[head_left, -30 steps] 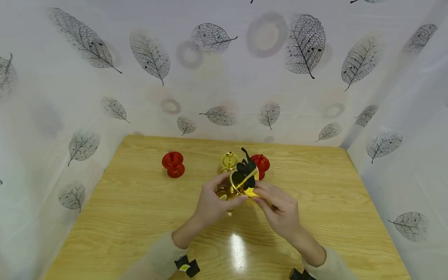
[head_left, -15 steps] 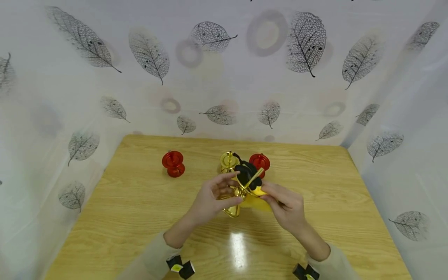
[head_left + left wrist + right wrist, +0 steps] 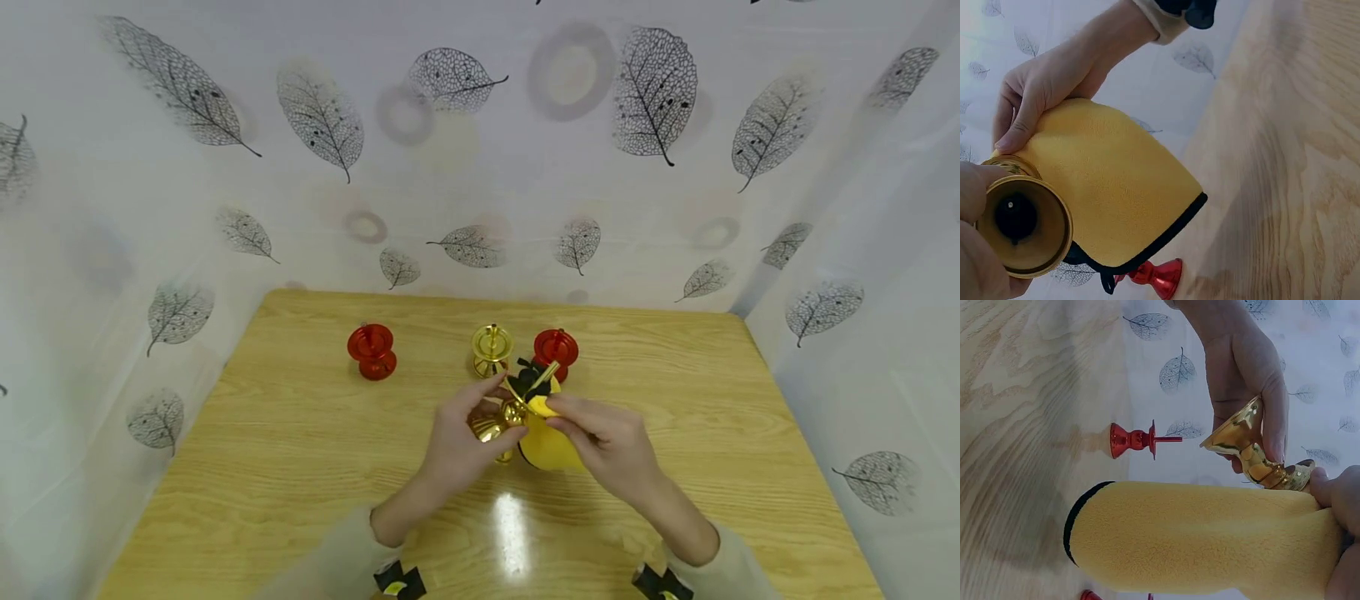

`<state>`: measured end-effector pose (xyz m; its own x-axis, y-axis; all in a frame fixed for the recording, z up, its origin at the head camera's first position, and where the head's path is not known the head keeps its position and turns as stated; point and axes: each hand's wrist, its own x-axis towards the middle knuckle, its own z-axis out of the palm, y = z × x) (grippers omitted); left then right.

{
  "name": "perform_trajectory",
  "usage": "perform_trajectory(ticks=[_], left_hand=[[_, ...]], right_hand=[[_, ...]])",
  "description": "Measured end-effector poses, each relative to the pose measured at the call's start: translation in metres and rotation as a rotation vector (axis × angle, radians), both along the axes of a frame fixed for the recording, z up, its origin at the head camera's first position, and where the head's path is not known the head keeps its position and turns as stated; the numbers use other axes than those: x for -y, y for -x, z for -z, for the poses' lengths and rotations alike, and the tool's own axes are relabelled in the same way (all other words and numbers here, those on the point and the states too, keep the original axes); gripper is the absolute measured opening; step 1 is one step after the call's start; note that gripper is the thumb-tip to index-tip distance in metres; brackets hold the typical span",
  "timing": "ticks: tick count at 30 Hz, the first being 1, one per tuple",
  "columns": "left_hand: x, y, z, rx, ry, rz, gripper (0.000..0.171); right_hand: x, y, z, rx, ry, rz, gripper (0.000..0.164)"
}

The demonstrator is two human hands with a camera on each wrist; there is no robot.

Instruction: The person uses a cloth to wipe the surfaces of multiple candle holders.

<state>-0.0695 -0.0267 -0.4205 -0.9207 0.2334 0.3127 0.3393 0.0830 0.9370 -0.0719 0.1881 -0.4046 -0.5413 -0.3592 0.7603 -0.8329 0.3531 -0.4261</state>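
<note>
My left hand (image 3: 461,437) holds a gold candlestick (image 3: 491,429) by its stem. It is tilted, its flared hollow base toward me and its dish and spike pointing up to the right. My right hand (image 3: 618,454) pinches a yellow cloth (image 3: 553,447) with a black edge right at the dish. Part of the dark side of the cloth lies over the dish beside the spike. In the right wrist view the yellow cloth (image 3: 1191,537) hangs long below the fingers and hides part of the dish. The left wrist view looks into the candlestick's hollow base (image 3: 1041,265).
Toward the back of the wooden table (image 3: 300,450) stand a red candlestick (image 3: 371,343) at left, another gold candlestick (image 3: 491,343) in the middle and a second red candlestick (image 3: 557,343) just right of it. A leaf-patterned curtain (image 3: 480,187) surrounds the table's back and sides.
The cloth's dark part over the dish has sunk lower and shows less. More yellow cloth hangs below the right hand. The left fingers opened somewhat around the candlestick, then drew closer again.
</note>
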Motion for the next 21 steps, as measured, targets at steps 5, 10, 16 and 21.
perform_trajectory(ticks=[5, 10, 16, 21], left_hand=[[-0.003, -0.001, 0.0, -0.037, 0.013, -0.035, 0.065], [-0.002, 0.002, -0.005, 0.054, 0.023, -0.011, 0.066], [0.0, 0.008, -0.008, 0.223, -0.029, 0.062, 0.072], [0.003, 0.011, -0.003, 0.281, -0.052, 0.12, 0.07]], right_hand=[[0.002, -0.005, -0.009, -0.069, -0.108, 0.055, 0.023], [0.0, -0.002, -0.006, -0.173, -0.096, 0.066, 0.023], [-0.005, 0.006, 0.003, -0.267, -0.03, 0.02, 0.022], [-0.008, 0.009, 0.008, -0.276, -0.005, -0.028, 0.02]])
